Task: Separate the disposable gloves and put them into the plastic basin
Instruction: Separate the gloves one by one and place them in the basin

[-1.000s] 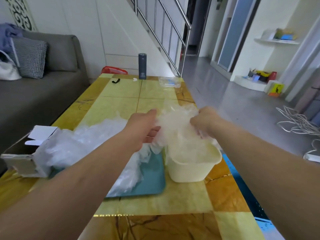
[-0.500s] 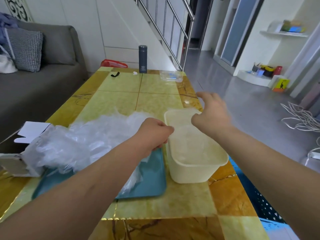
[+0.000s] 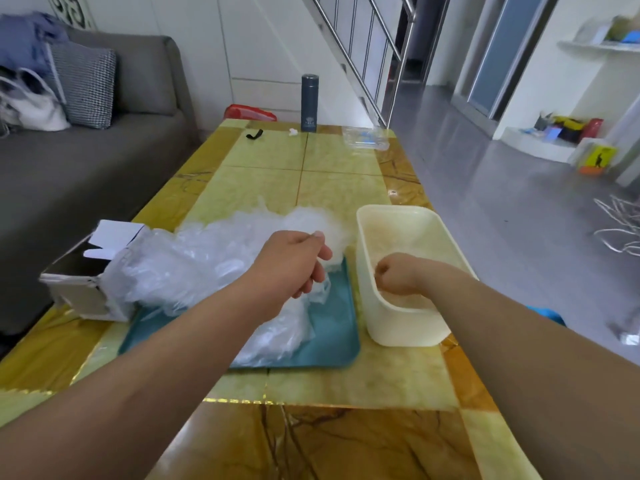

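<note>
A heap of clear disposable gloves (image 3: 207,268) lies on a teal tray (image 3: 341,327) and spills from a cardboard box (image 3: 76,292) at the left. My left hand (image 3: 294,265) rests over the heap's right end, thumb and forefinger pinched on a glove there. To the right of the tray stands the cream plastic basin (image 3: 401,329), with translucent gloves (image 3: 398,237) lying in its bottom. My right hand (image 3: 398,273) is down inside the basin as a closed fist. I cannot see anything held in it.
The yellow marble-pattern table (image 3: 332,181) carries a dark flask (image 3: 309,102), a small black item (image 3: 254,134) and a clear plastic container (image 3: 365,138) at its far end. A grey sofa (image 3: 86,161) runs along the left. Open floor and white cables (image 3: 620,226) lie to the right.
A second ago both hands held a glove over the basin. The right hand then let go, opened above it, and has dropped into the basin as a fist. The left hand returned to the heap.
</note>
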A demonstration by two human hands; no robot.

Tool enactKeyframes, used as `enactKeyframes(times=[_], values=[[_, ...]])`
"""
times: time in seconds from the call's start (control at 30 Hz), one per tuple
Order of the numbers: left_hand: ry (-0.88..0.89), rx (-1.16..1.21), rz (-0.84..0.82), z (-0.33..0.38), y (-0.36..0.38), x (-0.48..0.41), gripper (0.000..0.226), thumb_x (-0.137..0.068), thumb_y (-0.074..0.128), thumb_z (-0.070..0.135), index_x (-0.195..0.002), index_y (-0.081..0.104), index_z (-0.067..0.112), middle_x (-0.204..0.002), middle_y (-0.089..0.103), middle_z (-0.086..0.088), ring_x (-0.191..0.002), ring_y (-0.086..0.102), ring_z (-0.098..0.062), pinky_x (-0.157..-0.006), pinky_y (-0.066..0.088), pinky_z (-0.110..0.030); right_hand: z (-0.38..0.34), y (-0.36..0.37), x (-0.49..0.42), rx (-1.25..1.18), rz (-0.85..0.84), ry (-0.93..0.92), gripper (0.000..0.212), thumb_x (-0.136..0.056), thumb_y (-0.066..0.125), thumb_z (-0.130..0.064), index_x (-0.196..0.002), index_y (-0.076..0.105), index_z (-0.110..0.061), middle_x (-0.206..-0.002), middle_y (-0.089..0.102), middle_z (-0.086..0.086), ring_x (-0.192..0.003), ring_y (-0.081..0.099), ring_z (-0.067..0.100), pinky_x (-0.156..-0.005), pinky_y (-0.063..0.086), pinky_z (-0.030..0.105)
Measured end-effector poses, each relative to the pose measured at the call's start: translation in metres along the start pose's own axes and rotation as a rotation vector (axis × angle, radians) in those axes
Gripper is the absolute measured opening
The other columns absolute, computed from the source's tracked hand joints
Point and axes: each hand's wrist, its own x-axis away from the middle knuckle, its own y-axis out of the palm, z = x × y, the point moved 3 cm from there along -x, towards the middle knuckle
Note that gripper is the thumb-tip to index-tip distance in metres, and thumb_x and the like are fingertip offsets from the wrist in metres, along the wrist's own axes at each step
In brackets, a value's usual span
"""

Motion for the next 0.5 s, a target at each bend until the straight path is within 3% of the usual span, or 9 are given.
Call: enactKeyframes(times=[0.1, 0.13, 0.23, 0.3, 0.4, 0.5], values=[[0.056, -0.026, 0.019, -0.010, -0.016, 0.009, 0.031, -0.106, 0.054, 0.033, -0.094, 0.074, 0.014, -0.067, 0.069, -0.002, -0.053, 0.055, -0.015, -0.050, 0.041, -0.026, 0.002, -0.021, 0.008, -0.150, 0.287, 0.015, 0.022, -0.097, 0.049, -0.017, -0.103, 0.069, -0.009, -0.110, 0.070, 0.012, -0.103, 0.065, 0.032, -0.091, 0.054, 0.040], [0.087, -0.045, 0.046, -0.015, -0.021, 0.011, 0.026, -0.104, 0.057, 0.031, -0.092, 0.075, 0.016, -0.069, 0.071, -0.001, -0.056, 0.058, -0.015, -0.052, 0.043, -0.027, -0.002, -0.031, 0.014, -0.185, 0.393, 0.008, 0.022, -0.095, 0.049, -0.015, -0.101, 0.069, -0.009, -0.105, 0.071, 0.010, -0.098, 0.067, 0.031, -0.089, 0.057, 0.041], [0.213, -0.158, 0.169, -0.035, -0.037, 0.019, 0.016, -0.098, 0.065, 0.027, -0.085, 0.074, 0.026, -0.080, 0.073, 0.007, -0.067, 0.064, -0.006, -0.064, 0.051, -0.026, -0.030, -0.047, 0.037, -0.280, 0.625, -0.040, 0.038, -0.092, 0.047, -0.014, -0.124, 0.068, -0.017, -0.115, 0.070, 0.004, -0.102, 0.066, 0.029, -0.091, 0.057, 0.042], [0.270, -0.287, 0.242, -0.052, -0.044, 0.023, 0.013, -0.096, 0.066, 0.026, -0.085, 0.071, 0.032, -0.093, 0.068, 0.014, -0.071, 0.061, 0.002, -0.067, 0.048, -0.023, -0.061, -0.049, 0.053, -0.356, 0.732, -0.164, 0.040, -0.094, 0.047, -0.014, -0.128, 0.068, -0.019, -0.123, 0.068, 0.003, -0.108, 0.065, 0.026, -0.092, 0.055, 0.040], [0.310, -0.439, 0.332, -0.081, -0.061, 0.027, 0.009, -0.096, 0.065, 0.025, -0.099, 0.069, 0.033, -0.123, 0.057, 0.015, -0.084, 0.063, 0.001, -0.082, 0.055, -0.033, -0.113, -0.021, 0.064, -0.437, 0.724, -0.380, 0.033, -0.095, 0.049, -0.014, -0.119, 0.072, -0.018, -0.119, 0.071, 0.001, -0.109, 0.065, 0.020, -0.095, 0.053, 0.036], [0.258, -0.592, 0.349, -0.103, -0.074, 0.027, 0.029, -0.097, 0.064, 0.030, -0.126, 0.066, 0.029, -0.152, 0.041, 0.014, -0.106, 0.064, -0.014, -0.087, 0.056, -0.043, -0.146, 0.030, 0.056, -0.416, 0.508, -0.428, 0.031, -0.096, 0.050, -0.017, -0.119, 0.071, -0.022, -0.123, 0.069, -0.003, -0.105, 0.065, 0.017, -0.098, 0.052, 0.036]])
